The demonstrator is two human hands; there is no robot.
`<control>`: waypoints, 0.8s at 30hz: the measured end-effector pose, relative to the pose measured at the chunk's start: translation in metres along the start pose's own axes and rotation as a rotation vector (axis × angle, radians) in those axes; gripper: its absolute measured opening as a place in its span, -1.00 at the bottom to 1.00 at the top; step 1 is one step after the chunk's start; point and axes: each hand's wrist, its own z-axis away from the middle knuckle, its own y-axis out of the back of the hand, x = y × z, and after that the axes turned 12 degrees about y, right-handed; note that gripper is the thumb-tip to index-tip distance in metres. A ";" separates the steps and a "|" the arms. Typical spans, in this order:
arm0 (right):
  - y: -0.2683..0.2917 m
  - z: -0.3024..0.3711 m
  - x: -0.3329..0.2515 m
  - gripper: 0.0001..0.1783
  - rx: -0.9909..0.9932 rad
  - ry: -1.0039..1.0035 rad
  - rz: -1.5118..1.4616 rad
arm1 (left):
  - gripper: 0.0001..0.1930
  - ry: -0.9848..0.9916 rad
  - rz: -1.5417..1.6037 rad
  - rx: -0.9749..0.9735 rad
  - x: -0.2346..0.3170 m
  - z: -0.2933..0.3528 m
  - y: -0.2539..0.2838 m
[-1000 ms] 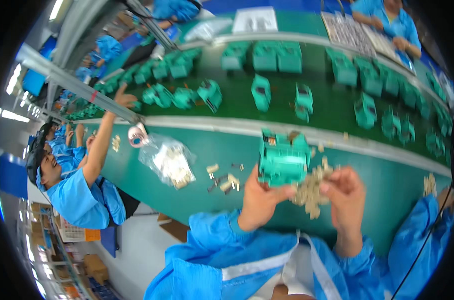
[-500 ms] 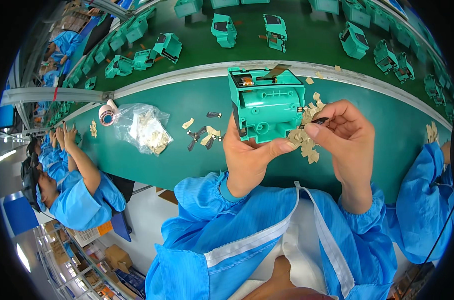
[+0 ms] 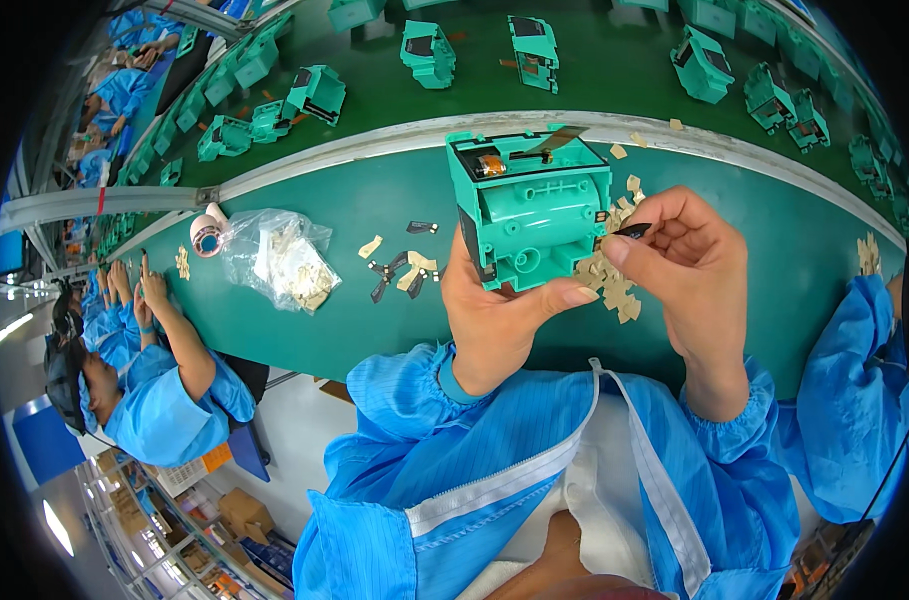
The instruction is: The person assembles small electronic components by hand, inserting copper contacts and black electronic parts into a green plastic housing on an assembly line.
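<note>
The fisheye view is taken from head height, facing downward. The left hand and right hand are seen from near.

Housing, turquoise-green marked with black and orange; strip, black; tabs, beige. Table, mid-green; belt, darker green; rail, greyish white. Jacket, bright blue with fine darker stripes and white zip band.

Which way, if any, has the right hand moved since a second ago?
Yes: the right hand moved slightly left, judged against the beige pile on the table.
</note>
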 end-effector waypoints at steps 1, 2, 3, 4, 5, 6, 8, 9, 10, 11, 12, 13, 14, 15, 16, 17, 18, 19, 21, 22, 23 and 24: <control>0.000 0.000 0.000 -0.83 0.002 -0.004 0.011 | -0.34 -0.008 -0.007 0.019 0.000 0.000 -0.001; 0.000 0.000 0.000 -0.83 0.005 -0.008 0.022 | -0.33 -0.017 -0.014 0.037 0.000 0.001 -0.003; 0.001 0.000 0.000 -0.83 0.007 -0.010 0.021 | -0.33 -0.014 -0.015 0.037 0.000 0.001 -0.004; 0.002 0.000 0.000 -0.83 0.004 -0.010 0.032 | -0.33 -0.012 -0.012 0.041 0.000 0.000 -0.005; 0.003 -0.001 -0.001 -0.83 0.001 -0.010 0.042 | -0.33 -0.010 -0.010 0.044 0.000 0.000 -0.006; 0.004 -0.001 -0.002 -0.83 0.004 -0.013 0.041 | -0.33 -0.006 -0.011 0.044 0.000 0.000 -0.007; 0.005 -0.001 -0.005 -0.83 0.009 -0.022 0.040 | -0.34 0.002 -0.019 0.034 -0.001 -0.001 -0.008; 0.005 -0.001 -0.006 -0.83 0.012 -0.024 0.039 | -0.34 0.005 -0.020 0.034 -0.001 -0.001 -0.009; 0.006 -0.001 -0.008 -0.83 0.004 -0.020 0.063 | -0.34 0.002 -0.031 0.031 -0.001 -0.001 -0.009; 0.006 0.000 -0.009 -0.83 -0.003 -0.016 0.087 | -0.34 -0.001 -0.043 0.028 -0.001 -0.001 -0.010; 0.006 -0.001 -0.010 -0.83 -0.001 -0.018 0.087 | -0.34 0.002 -0.043 0.027 -0.001 -0.001 -0.010; 0.005 -0.001 -0.011 -0.83 0.001 -0.007 0.105 | -0.34 0.001 -0.041 0.030 -0.001 0.000 -0.010; 0.005 -0.001 -0.011 -0.82 0.002 0.003 0.124 | -0.34 -0.001 -0.039 0.033 -0.001 0.000 -0.010; 0.006 -0.001 -0.011 -0.82 0.004 0.002 0.124 | -0.34 0.001 -0.039 0.033 -0.002 0.000 -0.010; 0.007 -0.001 -0.010 -0.82 -0.004 0.007 0.132 | -0.34 0.001 -0.034 0.033 -0.002 -0.001 -0.011; 0.008 -0.001 -0.010 -0.82 -0.012 0.011 0.140 | -0.35 0.002 -0.028 0.033 -0.002 -0.001 -0.011; 0.008 0.000 -0.010 -0.82 -0.010 0.009 0.140 | -0.35 0.004 -0.029 0.033 -0.002 -0.001 -0.010; 0.008 0.000 -0.011 -0.82 -0.018 0.005 0.151 | -0.35 0.027 -0.043 0.040 -0.001 0.000 -0.010; 0.009 -0.001 -0.010 -0.81 -0.024 0.001 0.162 | -0.35 0.051 -0.058 0.046 -0.001 0.000 -0.008; 0.010 -0.001 -0.009 -0.81 -0.032 -0.018 0.143 | -0.36 0.065 -0.048 0.038 -0.001 -0.001 -0.007; 0.011 -0.002 -0.008 -0.81 -0.039 -0.037 0.124 | -0.36 0.078 -0.038 0.030 -0.001 -0.002 -0.007; 0.013 -0.003 -0.007 -0.81 -0.039 -0.037 0.124 | -0.36 0.079 -0.038 0.030 -0.003 -0.002 -0.006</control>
